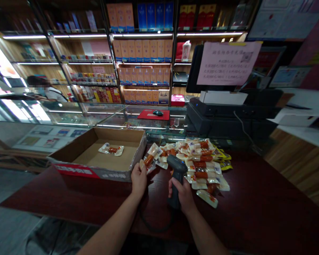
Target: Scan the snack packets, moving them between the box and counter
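My right hand [183, 193] is wrapped round the grip of a dark barcode scanner [178, 170], whose cable loops down toward the table's near edge. Between the fingertips of my left hand [139, 179] is one end of a clear-packed sausage [149, 160], held beside the box's right corner. To the left stands an open cardboard box [117, 175], with a single packed sausage [112, 150] lying on its floor. Many more packed sausages [201, 164] lie heaped right of the scanner, and yellow packets [224, 156] show at the heap's far right side.
Behind the dark red table [257, 209] runs a glass counter [114, 120] with a red mouse pad [146, 114] and a mouse [157, 113]. A monitor [195, 71] with a pink notice stands at right. Another person [51, 92] is at far left.
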`<state>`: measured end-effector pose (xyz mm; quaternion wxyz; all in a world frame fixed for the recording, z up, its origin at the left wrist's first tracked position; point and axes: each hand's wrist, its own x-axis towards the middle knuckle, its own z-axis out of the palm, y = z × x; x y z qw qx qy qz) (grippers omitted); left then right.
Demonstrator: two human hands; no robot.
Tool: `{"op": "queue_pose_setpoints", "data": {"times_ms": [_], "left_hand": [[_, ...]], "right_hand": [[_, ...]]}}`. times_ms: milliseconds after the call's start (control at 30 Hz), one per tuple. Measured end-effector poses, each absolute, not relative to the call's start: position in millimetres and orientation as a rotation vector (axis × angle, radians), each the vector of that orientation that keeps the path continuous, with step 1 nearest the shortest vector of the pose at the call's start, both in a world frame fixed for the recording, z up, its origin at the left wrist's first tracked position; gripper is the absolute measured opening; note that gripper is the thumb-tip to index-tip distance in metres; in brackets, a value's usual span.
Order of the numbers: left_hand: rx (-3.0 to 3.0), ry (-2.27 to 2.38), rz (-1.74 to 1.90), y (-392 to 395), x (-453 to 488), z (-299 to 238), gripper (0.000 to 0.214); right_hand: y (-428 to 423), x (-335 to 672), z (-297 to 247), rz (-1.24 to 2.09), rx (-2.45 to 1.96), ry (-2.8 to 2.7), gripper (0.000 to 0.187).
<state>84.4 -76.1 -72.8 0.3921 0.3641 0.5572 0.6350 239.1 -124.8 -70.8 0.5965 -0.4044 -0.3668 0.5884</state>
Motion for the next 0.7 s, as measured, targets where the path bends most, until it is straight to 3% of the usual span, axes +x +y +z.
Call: {"op": "queue_pose_setpoints", "data": {"times_ms": [267,433,700], "left_hand": [[0.836,1.385,1.529,-79.5,87.2,-74.9,0.031],[0.944,1.335,1.670,-76.9,85.3,-74.2,0.026],[1.140,1.435,1.915,-86.0,46.2,-17.8,0.022]], "right_hand": [[-124.7,238.8,-70.1,1.373,-0.945,-0.826,0.032],[-125.6,237.2,-69.7,1.408,-0.911,-0.853,0.029],[-118.6,201.9,-23.5,1.538,-0.757,-0.971,0.030]]}}
